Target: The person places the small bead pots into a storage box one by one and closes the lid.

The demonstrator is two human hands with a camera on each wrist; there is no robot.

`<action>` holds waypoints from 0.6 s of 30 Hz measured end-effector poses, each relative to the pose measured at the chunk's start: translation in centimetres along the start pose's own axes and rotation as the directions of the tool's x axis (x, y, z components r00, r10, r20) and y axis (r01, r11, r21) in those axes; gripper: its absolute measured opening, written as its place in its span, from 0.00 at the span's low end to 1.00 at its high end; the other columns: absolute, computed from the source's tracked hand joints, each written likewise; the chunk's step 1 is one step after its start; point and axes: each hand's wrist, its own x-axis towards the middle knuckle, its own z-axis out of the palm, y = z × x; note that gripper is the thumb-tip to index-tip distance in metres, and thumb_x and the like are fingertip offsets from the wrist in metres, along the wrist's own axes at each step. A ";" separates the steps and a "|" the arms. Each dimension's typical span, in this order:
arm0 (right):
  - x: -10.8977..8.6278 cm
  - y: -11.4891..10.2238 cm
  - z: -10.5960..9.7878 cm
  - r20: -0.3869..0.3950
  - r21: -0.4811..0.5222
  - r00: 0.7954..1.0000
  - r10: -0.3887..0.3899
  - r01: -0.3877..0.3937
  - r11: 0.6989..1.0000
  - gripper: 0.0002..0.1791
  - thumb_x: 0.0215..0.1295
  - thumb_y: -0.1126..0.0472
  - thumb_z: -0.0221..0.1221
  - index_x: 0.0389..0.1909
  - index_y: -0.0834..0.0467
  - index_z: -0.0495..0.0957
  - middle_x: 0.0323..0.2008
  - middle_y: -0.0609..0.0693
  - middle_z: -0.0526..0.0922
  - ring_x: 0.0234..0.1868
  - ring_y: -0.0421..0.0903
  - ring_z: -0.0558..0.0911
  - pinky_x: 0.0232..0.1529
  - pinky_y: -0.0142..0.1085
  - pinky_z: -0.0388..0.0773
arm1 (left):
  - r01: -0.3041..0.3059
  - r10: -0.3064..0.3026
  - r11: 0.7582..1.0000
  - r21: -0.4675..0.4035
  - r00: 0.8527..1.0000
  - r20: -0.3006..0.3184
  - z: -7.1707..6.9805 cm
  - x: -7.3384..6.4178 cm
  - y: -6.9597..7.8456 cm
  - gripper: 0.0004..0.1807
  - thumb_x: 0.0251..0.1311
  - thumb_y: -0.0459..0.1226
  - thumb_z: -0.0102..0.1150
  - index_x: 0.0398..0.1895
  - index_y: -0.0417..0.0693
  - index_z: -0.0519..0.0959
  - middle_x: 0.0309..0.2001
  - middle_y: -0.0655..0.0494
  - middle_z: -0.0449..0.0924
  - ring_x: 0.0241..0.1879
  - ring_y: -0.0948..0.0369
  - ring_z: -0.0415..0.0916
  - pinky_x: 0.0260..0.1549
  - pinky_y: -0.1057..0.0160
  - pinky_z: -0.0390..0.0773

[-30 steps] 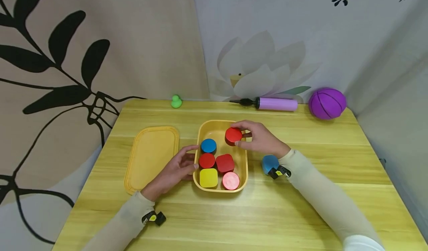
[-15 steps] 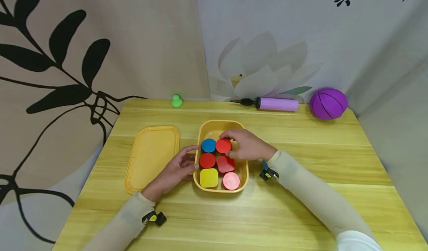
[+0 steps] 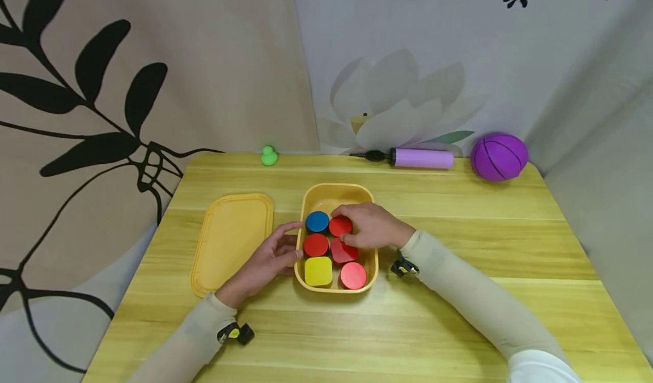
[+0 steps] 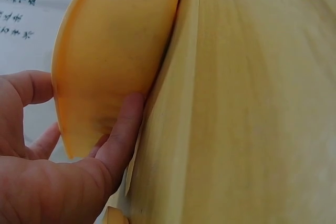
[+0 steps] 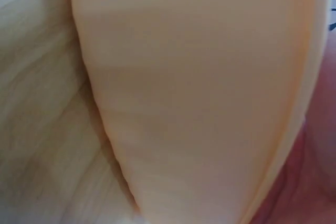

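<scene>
A yellow open box (image 3: 374,269) holds several blocks. My right hand (image 3: 376,226) reaches in over its right side and pinches a red round block (image 3: 340,224) between thumb and fingers. That block sits beside a blue round block (image 3: 317,221). Nearer me are a second red round block (image 3: 316,245), a red rounded block (image 3: 344,251) partly under the thumb, a yellow square block (image 3: 318,271) and a pink round block (image 3: 353,275). My left hand (image 3: 271,255) touches the box's left side with extended fingers; the left wrist view shows them against the outer wall (image 4: 113,35).
A yellow lid (image 3: 233,241) lies left of the box on the wooden table (image 3: 306,337). Along the back edge stand a green toy (image 3: 268,155), a purple hand pump (image 3: 422,158) and a purple ball (image 3: 499,157).
My right hand has brought the red round block left and down, beside the blue one. A blue block right of the box is now hidden by the right arm. My left hand stays put.
</scene>
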 end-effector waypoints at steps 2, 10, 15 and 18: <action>-0.1 0.0 0.0 0.005 0.003 1.000 0.002 -0.002 1.000 0.29 0.66 0.50 0.66 0.68 0.53 0.77 0.57 0.48 0.86 0.52 0.46 0.83 0.57 0.44 0.81 | 0.001 -0.001 1.000 0.006 1.000 -0.002 0.0 0.0 -0.1 0.34 0.76 0.39 0.60 0.80 0.68 0.60 0.72 0.39 0.67 0.64 0.48 0.76 0.49 0.47 0.89; 0.0 0.4 -0.1 0.021 0.082 0.999 -0.025 0.024 0.996 0.32 0.70 0.50 0.64 0.72 0.56 0.73 0.67 0.52 0.81 0.67 0.52 0.80 0.71 0.49 0.75 | 0.016 -0.016 1.000 0.009 1.000 -0.006 -0.2 0.1 -0.4 0.34 0.75 0.39 0.60 0.79 0.69 0.61 0.72 0.40 0.68 0.64 0.47 0.76 0.49 0.47 0.89; -0.9 0.3 -1.3 -0.032 0.183 0.999 -0.040 0.045 0.982 0.32 0.71 0.53 0.65 0.72 0.58 0.72 0.70 0.54 0.79 0.70 0.54 0.78 0.72 0.54 0.74 | 0.010 -0.010 1.000 0.005 1.000 0.011 -0.2 0.2 -0.3 0.35 0.76 0.39 0.60 0.80 0.68 0.60 0.72 0.39 0.67 0.65 0.47 0.76 0.50 0.46 0.88; -1.6 0.1 -2.1 -0.066 0.233 0.996 -0.067 0.081 0.969 0.31 0.72 0.55 0.64 0.72 0.61 0.72 0.70 0.57 0.78 0.69 0.56 0.78 0.70 0.54 0.77 | 0.010 -0.010 1.000 0.008 1.000 0.011 -0.2 0.2 -0.1 0.35 0.76 0.39 0.60 0.80 0.68 0.60 0.72 0.39 0.67 0.65 0.47 0.76 0.50 0.47 0.89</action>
